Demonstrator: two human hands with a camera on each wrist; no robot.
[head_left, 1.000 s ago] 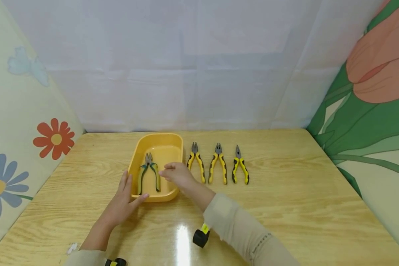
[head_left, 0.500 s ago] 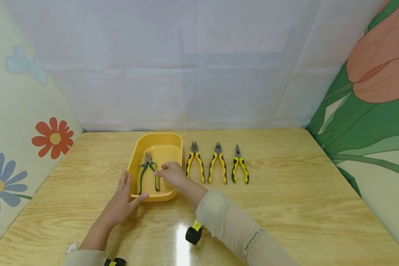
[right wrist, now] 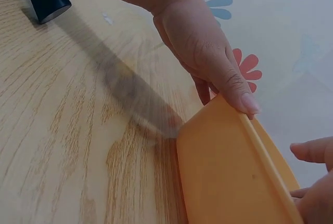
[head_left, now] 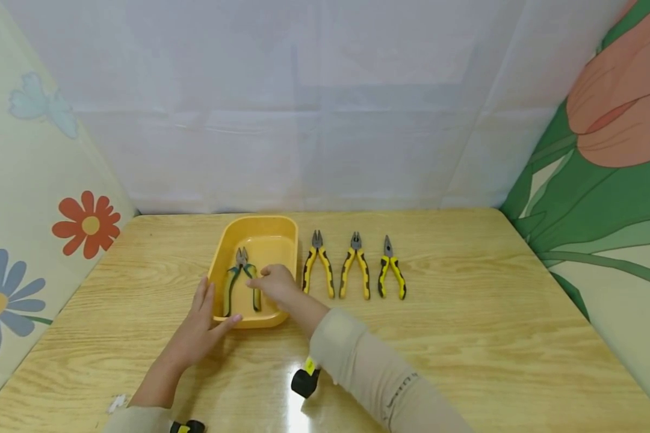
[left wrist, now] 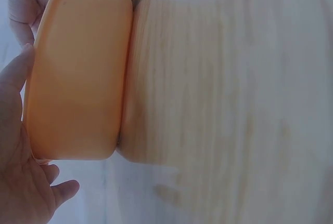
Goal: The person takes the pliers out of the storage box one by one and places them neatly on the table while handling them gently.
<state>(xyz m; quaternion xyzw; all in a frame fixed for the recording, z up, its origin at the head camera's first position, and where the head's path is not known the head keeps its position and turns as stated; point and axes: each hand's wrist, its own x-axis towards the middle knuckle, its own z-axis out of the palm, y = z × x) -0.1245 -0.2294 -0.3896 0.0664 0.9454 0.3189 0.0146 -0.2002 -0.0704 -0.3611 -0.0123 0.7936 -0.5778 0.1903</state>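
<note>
A yellow plastic tray (head_left: 271,248) stands at the table's left. Inside it lies a pair of pliers (head_left: 242,258) with green and yellow handles spread apart. My left hand (head_left: 197,331) holds the tray's near left corner, thumb over the near rim and fingers along the left wall. The right hand (head_left: 279,285) reaches in over the tray's right side, its fingertips overlapping the pliers' right handle in the head view. In the right wrist view, a gap shows between the extended thumb (right wrist: 312,150) and the fingers beneath it.
Right of the tray lie two combination pliers (head_left: 316,240) (head_left: 355,242) and long-nose pliers (head_left: 388,248), all with yellow and black handles. A white cloth (head_left: 325,120) hangs behind the wooden table (head_left: 466,337), with flower-printed panels at both sides.
My right hand has moved a little left, from the tray's middle right to over the pliers' right handle. The left hand and the tray have stayed in place.
</note>
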